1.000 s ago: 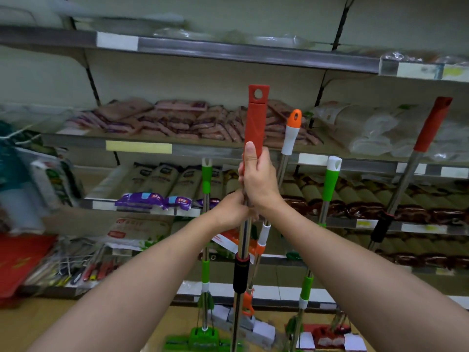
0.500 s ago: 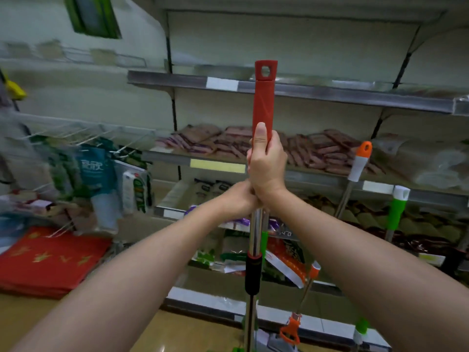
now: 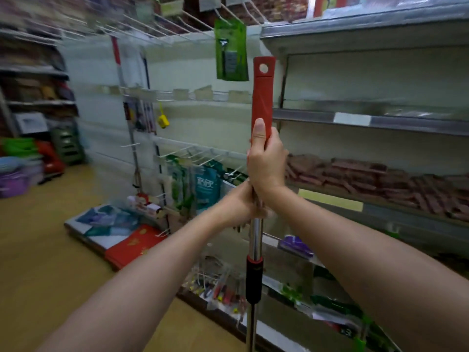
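Note:
I hold a mop handle [image 3: 262,97] upright in front of me. It has a red grip with a hole at the top, a shiny metal shaft and a black collar lower down. My right hand [image 3: 265,161] grips the lower end of the red grip, thumb pointing up along it. Just below, my left hand [image 3: 243,204] grips the metal shaft, touching the right hand. The mop's lower end runs out of view at the bottom.
Store shelves [image 3: 368,120] with brown packets stand to the right. Wire hooks [image 3: 193,153] with hanging packs are straight ahead, and a green razor pack [image 3: 231,52] hangs near the handle's top. Red mats [image 3: 134,245] lie on the low shelf. Wooden floor [image 3: 38,250] stretches left toward plastic basins [image 3: 15,179].
My view has swung left along the aisle with the mop handle still held upright. The other mops that leaned on the shelf have passed out of view. Both hands keep the same hold.

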Action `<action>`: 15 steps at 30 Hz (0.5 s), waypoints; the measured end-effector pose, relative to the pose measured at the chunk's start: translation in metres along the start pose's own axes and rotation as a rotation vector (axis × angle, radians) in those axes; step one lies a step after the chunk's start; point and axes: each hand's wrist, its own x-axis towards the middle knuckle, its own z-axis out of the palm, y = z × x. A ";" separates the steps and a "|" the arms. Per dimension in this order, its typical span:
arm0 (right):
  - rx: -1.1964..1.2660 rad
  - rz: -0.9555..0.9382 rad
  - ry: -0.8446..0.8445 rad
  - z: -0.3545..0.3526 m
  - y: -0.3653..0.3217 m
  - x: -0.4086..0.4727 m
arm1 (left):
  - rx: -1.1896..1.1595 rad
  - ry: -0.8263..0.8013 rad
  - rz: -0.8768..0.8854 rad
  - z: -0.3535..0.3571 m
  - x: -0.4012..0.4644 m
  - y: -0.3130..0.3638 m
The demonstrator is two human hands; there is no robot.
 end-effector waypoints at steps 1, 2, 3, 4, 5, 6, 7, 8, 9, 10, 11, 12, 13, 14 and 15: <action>0.016 -0.003 -0.014 0.016 -0.002 0.002 | 0.013 0.034 -0.021 -0.012 -0.003 -0.010; 0.030 -0.005 -0.024 0.031 -0.004 0.004 | 0.013 0.062 -0.045 -0.022 -0.007 -0.019; 0.052 -0.005 -0.031 0.045 -0.006 0.006 | 0.004 0.088 -0.067 -0.033 -0.011 -0.027; 0.079 -0.007 -0.040 0.060 -0.008 0.009 | 0.000 0.106 -0.095 -0.042 -0.015 -0.036; 0.107 -0.005 -0.050 0.076 -0.008 0.011 | 0.000 0.114 -0.125 -0.051 -0.019 -0.043; 0.126 -0.002 -0.062 0.091 -0.008 0.013 | 0.003 0.113 -0.163 -0.059 -0.022 -0.052; 0.143 0.006 -0.076 0.106 -0.007 0.016 | 0.006 0.120 -0.191 -0.067 -0.024 -0.061; 0.163 0.015 -0.095 0.122 -0.006 0.018 | 0.007 0.136 -0.214 -0.075 -0.024 -0.070; 0.189 0.028 -0.120 0.136 -0.004 0.021 | 0.014 0.158 -0.232 -0.084 -0.024 -0.078; 0.216 0.045 -0.157 0.149 -0.002 0.023 | 0.024 0.185 -0.251 -0.094 -0.023 -0.087; 0.254 0.064 -0.211 0.163 -0.001 0.027 | 0.037 0.214 -0.267 -0.105 -0.021 -0.096; 0.304 0.086 -0.285 0.176 0.000 0.031 | 0.050 0.238 -0.284 -0.117 -0.019 -0.105; 0.363 0.106 -0.365 0.188 0.000 0.037 | 0.065 0.256 -0.299 -0.130 -0.016 -0.113; 0.409 0.119 -0.436 0.201 0.000 0.043 | 0.082 0.268 -0.319 -0.143 -0.013 -0.123; 0.450 0.126 -0.490 0.214 0.001 0.050 | 0.094 0.278 -0.339 -0.155 -0.009 -0.132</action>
